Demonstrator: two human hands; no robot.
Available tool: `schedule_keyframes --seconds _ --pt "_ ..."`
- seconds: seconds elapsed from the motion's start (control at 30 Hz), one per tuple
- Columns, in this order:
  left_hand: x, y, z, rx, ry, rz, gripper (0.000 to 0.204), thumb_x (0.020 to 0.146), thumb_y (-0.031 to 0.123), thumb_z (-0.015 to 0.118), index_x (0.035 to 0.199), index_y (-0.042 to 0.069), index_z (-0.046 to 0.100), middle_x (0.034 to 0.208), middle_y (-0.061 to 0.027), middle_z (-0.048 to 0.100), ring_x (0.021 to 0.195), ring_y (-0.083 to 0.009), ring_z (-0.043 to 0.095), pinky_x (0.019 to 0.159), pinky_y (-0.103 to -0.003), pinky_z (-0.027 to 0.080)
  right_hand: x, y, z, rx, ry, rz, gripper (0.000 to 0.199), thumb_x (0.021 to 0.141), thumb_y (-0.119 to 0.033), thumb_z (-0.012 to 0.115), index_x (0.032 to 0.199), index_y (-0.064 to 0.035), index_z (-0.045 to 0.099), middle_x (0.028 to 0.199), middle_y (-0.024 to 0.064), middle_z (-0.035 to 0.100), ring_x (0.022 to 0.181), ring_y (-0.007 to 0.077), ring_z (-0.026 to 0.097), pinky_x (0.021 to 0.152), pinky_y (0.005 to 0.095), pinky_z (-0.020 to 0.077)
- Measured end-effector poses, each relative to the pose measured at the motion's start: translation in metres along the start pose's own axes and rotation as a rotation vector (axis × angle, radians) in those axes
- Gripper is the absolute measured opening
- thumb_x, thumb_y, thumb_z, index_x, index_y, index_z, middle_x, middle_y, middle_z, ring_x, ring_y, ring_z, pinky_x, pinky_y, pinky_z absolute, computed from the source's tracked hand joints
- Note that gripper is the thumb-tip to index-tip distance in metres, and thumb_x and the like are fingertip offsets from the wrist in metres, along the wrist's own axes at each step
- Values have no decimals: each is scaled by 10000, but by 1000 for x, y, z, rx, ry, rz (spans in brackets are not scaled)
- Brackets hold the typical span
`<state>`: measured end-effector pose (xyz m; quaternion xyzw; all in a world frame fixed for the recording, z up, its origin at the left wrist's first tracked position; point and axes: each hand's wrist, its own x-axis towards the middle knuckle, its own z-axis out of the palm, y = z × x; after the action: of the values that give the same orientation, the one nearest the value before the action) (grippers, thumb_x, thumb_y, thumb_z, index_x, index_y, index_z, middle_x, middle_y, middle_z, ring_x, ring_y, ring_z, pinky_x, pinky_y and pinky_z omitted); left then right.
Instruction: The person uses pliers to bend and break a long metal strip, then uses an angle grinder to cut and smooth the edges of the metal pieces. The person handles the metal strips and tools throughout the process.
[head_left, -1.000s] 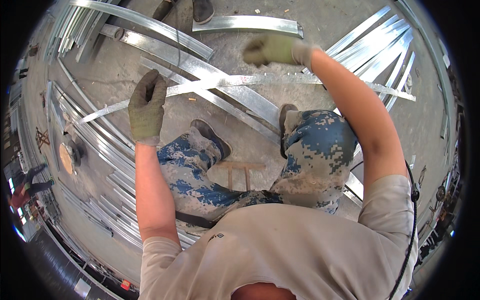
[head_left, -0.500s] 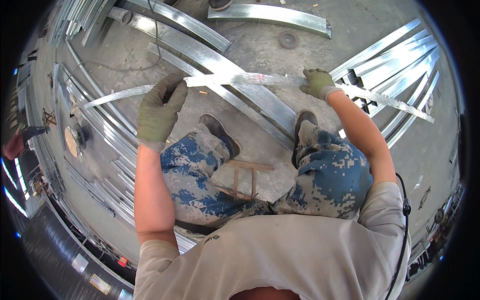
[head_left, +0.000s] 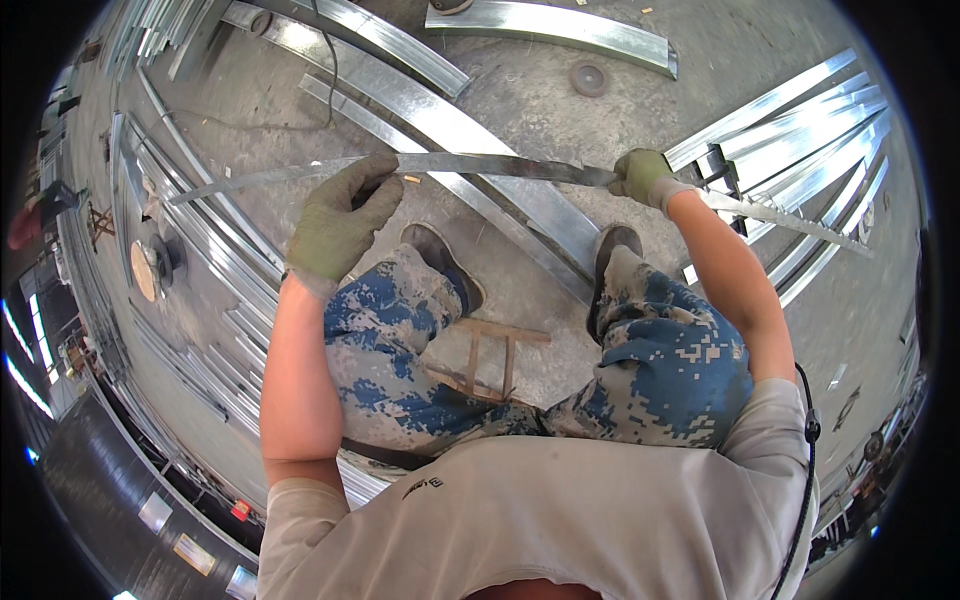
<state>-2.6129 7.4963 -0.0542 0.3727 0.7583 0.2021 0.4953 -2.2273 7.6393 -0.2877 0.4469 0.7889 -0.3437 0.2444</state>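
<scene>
A long, thin metal strip (head_left: 480, 163) spans from left to right in front of me, its ends reaching well past both hands. Its middle looks dark grey and narrow, and the right end slopes down over other metal pieces. My left hand (head_left: 335, 222), in a green-grey work glove, has its fingers curled on the strip left of centre; the fingertips are partly hidden. Gloved likewise, my right hand (head_left: 641, 180) is closed round the strip on the right side. Beyond the strip, a wide shiny metal channel (head_left: 440, 115) lies diagonally across the floor.
Bundled metal profiles (head_left: 800, 140) lie at the right, with more long profiles (head_left: 215, 255) at the left. A curved channel (head_left: 550, 30) and a round disc (head_left: 589, 78) are farther off. Between my legs is a small wooden frame (head_left: 490, 335). A dark cable (head_left: 332, 75) runs at upper left.
The strip has turned, so its bright broad face now shows darker and narrower. My left hand has shifted a little right; the right hand keeps its hold.
</scene>
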Motion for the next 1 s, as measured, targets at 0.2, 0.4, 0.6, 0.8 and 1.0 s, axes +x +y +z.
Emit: schedule_keyframes --seconds 0.2,0.4,0.6,0.8,1.0 --pt "18 -47 -7 96 75 -206 733 961 456 720 1465 -37 516 1214 -141 670 1031 -205 647 852 -331 535 -48 -2 9 -109 228 -216 311 804 -394 758 874 -94 799 907 154 748 917 365 693 875 468 533" --pt "27 -99 -10 -263 145 -676 986 927 603 701 1586 -17 310 1540 -299 416 1281 -469 583 1034 -525 537 -110 -13 -13 -42 242 -266 266 792 -356 772 872 -106 813 907 146 748 993 339 673 909 446 515" --pt "61 -117 -9 -1043 295 -616 790 945 524 713 1476 -1 454 1422 -269 544 1223 -437 613 1037 -563 534 -157 -24 -55 169 112 -183 297 793 -254 853 975 -29 784 901 178 743 832 313 715 772 407 549" --pt "67 -153 -25 -1731 443 -299 233 933 147 783 1072 26 641 973 -105 699 882 -242 701 852 -413 630 -218 -86 -134 228 -29 72 317 818 -277 861 960 -13 760 820 116 718 755 207 675 704 355 529" --pt "-24 -114 -47 -1540 423 228 132 989 123 702 1092 39 700 1052 -87 731 978 -238 718 864 -425 641 -249 -94 -141 259 61 -53 306 816 -268 856 943 -7 758 787 74 702 743 178 658 676 350 521"
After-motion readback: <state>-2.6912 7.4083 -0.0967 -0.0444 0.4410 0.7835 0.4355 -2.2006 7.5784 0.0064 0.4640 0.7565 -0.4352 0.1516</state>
